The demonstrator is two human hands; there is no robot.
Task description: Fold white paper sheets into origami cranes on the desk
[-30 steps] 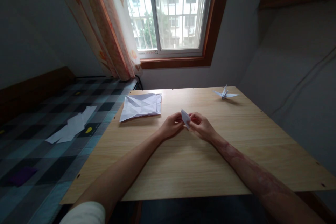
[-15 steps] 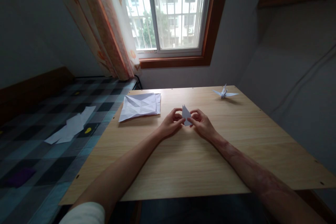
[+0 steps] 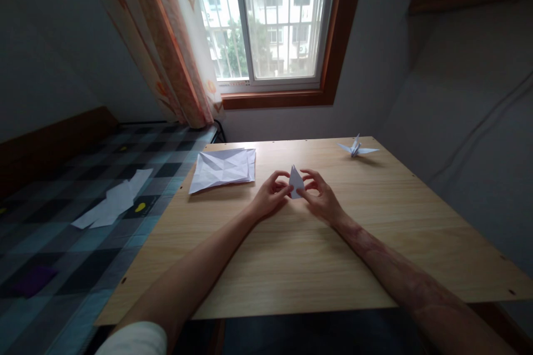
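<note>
Left hand (image 3: 270,197): we pinch the folded paper (image 3: 295,182) at its left edge.
Right hand (image 3: 320,195): we pinch its right edge.
Desk (image 3: 291,255): paper crane (image 3: 357,147), creased sheets (image 3: 224,168).

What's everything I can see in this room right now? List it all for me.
folded paper piece: one, white, pinched between both hands above the table
paper crane: one, white, far right of the table
creased sheets: small stack, white, far left of the table
table: one, light wood
paper scraps: white, on the checked blanket
checked blanket: one, blue-grey, left
curtain: one, orange-patterned
window: one, barred
left hand: holds the piece
right hand: holds the piece
</note>
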